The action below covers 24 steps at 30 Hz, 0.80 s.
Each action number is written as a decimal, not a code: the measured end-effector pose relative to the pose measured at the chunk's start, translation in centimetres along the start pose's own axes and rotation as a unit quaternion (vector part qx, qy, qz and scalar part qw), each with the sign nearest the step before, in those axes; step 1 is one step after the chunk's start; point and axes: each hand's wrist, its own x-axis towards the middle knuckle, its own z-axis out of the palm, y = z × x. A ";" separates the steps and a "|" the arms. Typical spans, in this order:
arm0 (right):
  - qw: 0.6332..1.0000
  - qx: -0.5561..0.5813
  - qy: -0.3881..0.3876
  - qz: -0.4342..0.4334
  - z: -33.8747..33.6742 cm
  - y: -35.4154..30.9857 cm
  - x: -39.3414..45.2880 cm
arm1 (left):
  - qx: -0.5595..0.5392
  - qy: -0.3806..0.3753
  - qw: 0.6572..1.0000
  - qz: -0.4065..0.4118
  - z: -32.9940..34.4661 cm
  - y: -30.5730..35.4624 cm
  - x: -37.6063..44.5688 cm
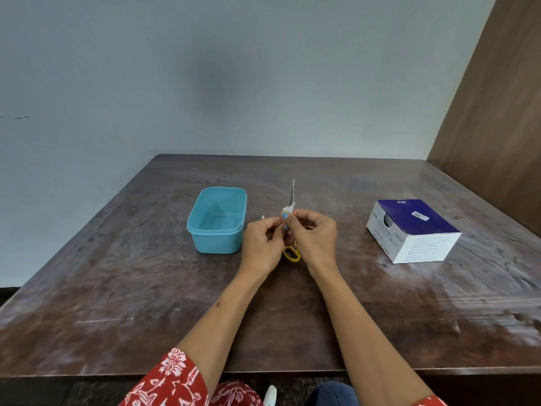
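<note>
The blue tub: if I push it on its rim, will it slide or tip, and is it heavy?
The tub looks like thin plastic and seems empty, so it is probably light. It is low and wide, so it should slide on the table rather than tip. Its walls may flex if squeezed.

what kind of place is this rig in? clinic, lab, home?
Likely a plain room in a home or office, not a fitted clinic: a worn wooden table against a bare grey wall, with a blue tub, scissors and a carton on it.
</note>
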 end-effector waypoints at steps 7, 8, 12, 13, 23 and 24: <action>0.997 -0.045 0.053 -0.036 0.1 1.0 0.5 | 0.039 0.021 0.998 0.046 0.3 -0.1 -0.2; 0.996 -0.057 0.056 -0.046 0.1 1.0 0.5 | 0.058 0.033 0.995 0.068 0.2 -0.1 -0.3; 0.980 -0.145 0.031 -0.134 0.0 0.8 0.2 | 0.065 0.062 0.990 0.112 0.1 0.4 -0.4; 0.974 -0.163 0.023 -0.155 0.0 0.8 0.1 | 0.062 0.067 0.989 0.118 0.1 0.4 -0.3; 0.956 -0.238 -0.018 -0.173 -0.2 1.5 0.0 | -0.015 0.084 0.991 0.107 -0.1 0.2 0.4; 0.955 -0.235 -0.009 -0.179 -0.2 1.5 0.0 | -0.016 0.077 0.991 0.106 -0.1 0.1 0.5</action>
